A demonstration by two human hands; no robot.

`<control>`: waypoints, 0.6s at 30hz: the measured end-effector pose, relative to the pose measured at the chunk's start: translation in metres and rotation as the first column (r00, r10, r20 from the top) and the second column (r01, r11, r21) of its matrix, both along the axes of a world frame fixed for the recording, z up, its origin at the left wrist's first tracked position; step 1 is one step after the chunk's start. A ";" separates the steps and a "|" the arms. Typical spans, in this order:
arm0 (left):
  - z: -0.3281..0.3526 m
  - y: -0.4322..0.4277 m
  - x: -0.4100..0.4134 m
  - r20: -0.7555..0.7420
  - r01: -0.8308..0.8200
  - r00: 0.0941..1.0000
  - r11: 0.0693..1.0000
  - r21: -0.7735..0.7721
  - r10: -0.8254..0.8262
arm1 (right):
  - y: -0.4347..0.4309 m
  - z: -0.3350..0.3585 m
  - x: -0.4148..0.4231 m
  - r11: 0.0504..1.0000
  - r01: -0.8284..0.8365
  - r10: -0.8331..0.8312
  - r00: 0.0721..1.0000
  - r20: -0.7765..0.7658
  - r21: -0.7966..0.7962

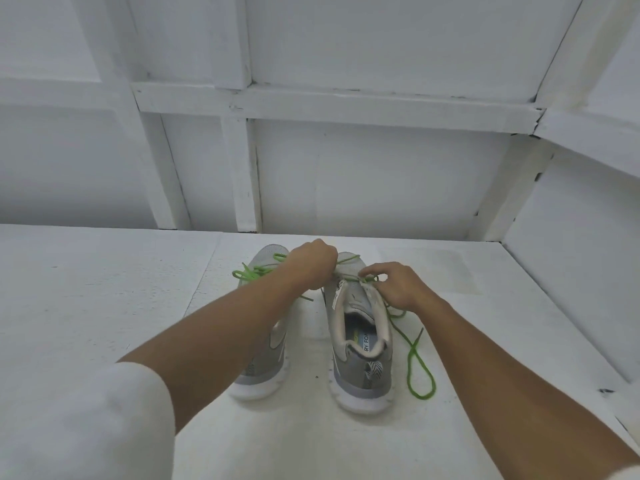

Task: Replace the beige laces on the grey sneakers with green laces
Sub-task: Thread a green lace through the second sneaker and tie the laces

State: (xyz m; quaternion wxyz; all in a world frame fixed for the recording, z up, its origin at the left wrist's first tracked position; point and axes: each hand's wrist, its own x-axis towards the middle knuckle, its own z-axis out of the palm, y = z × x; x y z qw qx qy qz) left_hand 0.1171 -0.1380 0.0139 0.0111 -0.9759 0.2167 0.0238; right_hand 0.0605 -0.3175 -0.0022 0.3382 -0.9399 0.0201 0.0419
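Two grey sneakers stand side by side on a white surface, toes pointing away from me. The left sneaker (266, 362) is half hidden under my left forearm, and a green lace (254, 271) lies bunched over its toe. The right sneaker (360, 348) carries another green lace (417, 362), which trails off its right side in a long loop. My left hand (313, 263) is closed on that lace above the right sneaker's eyelets. My right hand (398, 285) pinches the same lace at the tongue. No beige lace is visible.
The white surface (104, 306) ends at a white panelled back wall (346, 174). A white side wall (571, 289) rises close to the right of the shoes. White sleeves cover both my upper arms.
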 end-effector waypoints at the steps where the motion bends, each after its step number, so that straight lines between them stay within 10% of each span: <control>1: -0.001 0.000 0.000 0.010 -0.004 1.000 1.000 -0.003 0.004 | 0.000 0.000 -0.001 1.000 0.010 -0.010 1.000 0.001 0.012; 11: 0.000 -0.004 -0.003 0.043 -0.005 0.999 1.000 -0.001 0.006 | -0.021 0.034 -0.014 0.958 0.092 -0.155 0.963 -0.219 -0.272; 18: 0.000 -0.005 -0.004 0.042 -0.001 0.999 1.000 -0.007 0.001 | -0.019 0.086 -0.011 0.886 0.266 -0.196 0.957 -0.211 0.379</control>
